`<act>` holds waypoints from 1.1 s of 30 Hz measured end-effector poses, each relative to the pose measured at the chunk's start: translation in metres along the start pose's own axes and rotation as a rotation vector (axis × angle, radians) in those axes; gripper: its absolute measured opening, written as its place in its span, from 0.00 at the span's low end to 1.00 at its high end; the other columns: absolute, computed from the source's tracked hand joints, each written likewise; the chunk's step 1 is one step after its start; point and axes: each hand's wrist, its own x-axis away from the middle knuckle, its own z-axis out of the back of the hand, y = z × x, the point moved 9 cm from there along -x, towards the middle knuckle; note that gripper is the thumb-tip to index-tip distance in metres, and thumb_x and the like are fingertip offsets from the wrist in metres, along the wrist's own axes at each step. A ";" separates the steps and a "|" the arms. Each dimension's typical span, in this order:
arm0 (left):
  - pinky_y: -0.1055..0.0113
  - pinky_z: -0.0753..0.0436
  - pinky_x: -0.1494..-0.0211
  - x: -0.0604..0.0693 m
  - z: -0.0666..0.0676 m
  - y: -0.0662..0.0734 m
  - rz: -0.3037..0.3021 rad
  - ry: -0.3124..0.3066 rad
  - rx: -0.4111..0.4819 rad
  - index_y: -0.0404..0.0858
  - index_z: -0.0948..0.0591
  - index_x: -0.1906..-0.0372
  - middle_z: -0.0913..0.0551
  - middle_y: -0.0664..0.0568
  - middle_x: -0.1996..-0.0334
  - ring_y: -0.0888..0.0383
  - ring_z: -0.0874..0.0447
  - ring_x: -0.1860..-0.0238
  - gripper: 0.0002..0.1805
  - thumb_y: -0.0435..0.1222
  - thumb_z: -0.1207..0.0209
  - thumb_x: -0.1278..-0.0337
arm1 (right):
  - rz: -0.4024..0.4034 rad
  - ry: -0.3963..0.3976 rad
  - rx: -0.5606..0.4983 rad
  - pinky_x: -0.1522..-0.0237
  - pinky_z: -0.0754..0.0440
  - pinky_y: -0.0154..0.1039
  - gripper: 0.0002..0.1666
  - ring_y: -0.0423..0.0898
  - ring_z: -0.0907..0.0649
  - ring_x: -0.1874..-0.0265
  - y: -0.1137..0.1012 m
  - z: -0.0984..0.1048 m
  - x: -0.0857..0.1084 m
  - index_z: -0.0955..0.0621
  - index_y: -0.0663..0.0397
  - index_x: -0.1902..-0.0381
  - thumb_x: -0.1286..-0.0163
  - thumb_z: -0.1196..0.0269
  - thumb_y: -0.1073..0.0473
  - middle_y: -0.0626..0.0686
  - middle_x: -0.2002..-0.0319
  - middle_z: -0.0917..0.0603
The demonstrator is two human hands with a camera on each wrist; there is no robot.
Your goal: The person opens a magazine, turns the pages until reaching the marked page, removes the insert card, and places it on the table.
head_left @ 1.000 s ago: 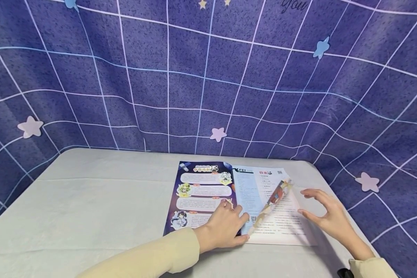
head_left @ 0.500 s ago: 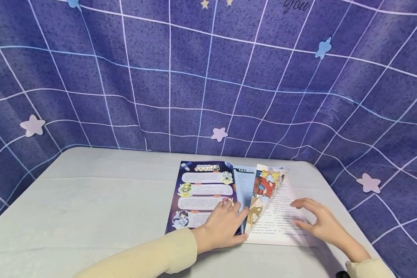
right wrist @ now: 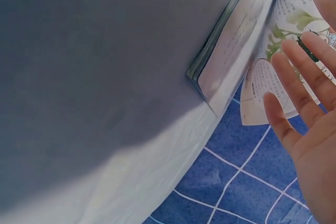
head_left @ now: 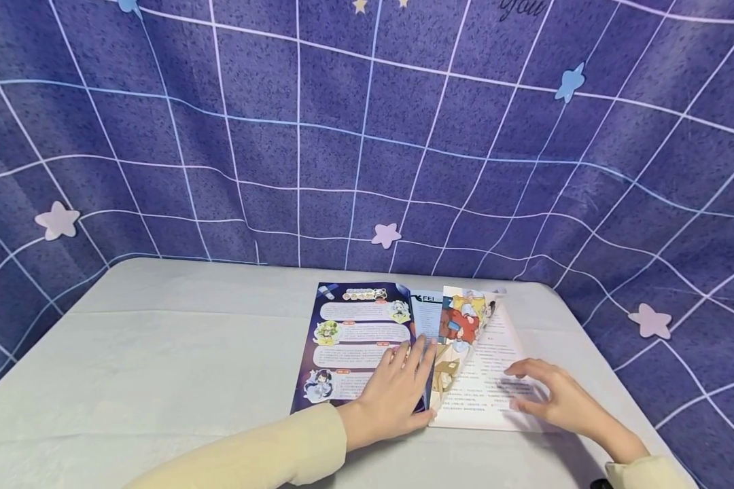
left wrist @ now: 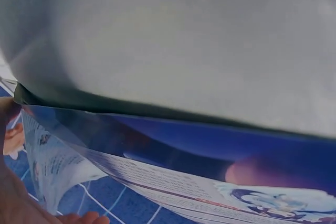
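An open magazine (head_left: pixel 357 312) lies on the table in the head view. Its left page is dark blue with cartoon figures. My left hand (head_left: pixel 388 397) rests across the centre fold, fingers stretched out, near the bottom. To the right of the fold, one page (head_left: pixel 459 326) with a colourful picture stands curled up, and a text page (head_left: pixel 489 387) lies beneath it. Over the lower right of that text page is my right hand (head_left: pixel 553 397), fingers loosely bent and holding nothing. The right wrist view shows this hand (right wrist: pixel 315 129) with fingers spread before a raised, illustrated page (right wrist: pixel 286 66).
A pale grey cloth covers the table (head_left: pixel 177 360). Behind and to the right hangs a blue curtain (head_left: pixel 257 156) with white grid lines and stars. A small black object (head_left: pixel 601 483) shows by the right cuff.
The page right of the fold has swung leftward, showing more of its picture. My right hand has moved left and slightly down. The fingers of my left hand have straightened on the fold.
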 end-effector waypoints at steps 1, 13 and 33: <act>0.55 0.32 0.41 0.000 0.000 0.000 0.004 0.002 0.002 0.33 0.52 0.30 0.44 0.41 0.32 0.47 0.36 0.38 0.57 0.69 0.52 0.56 | 0.000 -0.003 0.006 0.52 0.36 0.19 0.26 0.39 0.21 0.61 0.000 0.000 0.000 0.20 0.50 0.61 0.63 0.25 0.59 0.44 0.62 0.18; 0.51 0.38 0.35 0.001 0.003 0.002 -0.004 0.034 0.025 0.38 0.53 0.29 0.59 0.40 0.28 0.43 0.51 0.30 0.55 0.66 0.49 0.56 | 0.045 -0.047 -0.023 0.46 0.41 0.17 0.28 0.43 0.21 0.59 -0.007 -0.007 0.004 0.20 0.53 0.60 0.63 0.25 0.56 0.48 0.61 0.18; 0.48 0.41 0.34 0.002 -0.003 0.009 -0.111 -0.029 0.047 0.53 0.42 0.32 0.51 0.44 0.29 0.45 0.52 0.29 0.35 0.58 0.54 0.44 | 0.027 -0.118 0.062 0.52 0.31 0.27 0.32 0.45 0.22 0.57 -0.006 -0.018 0.014 0.20 0.46 0.60 0.66 0.25 0.46 0.48 0.56 0.20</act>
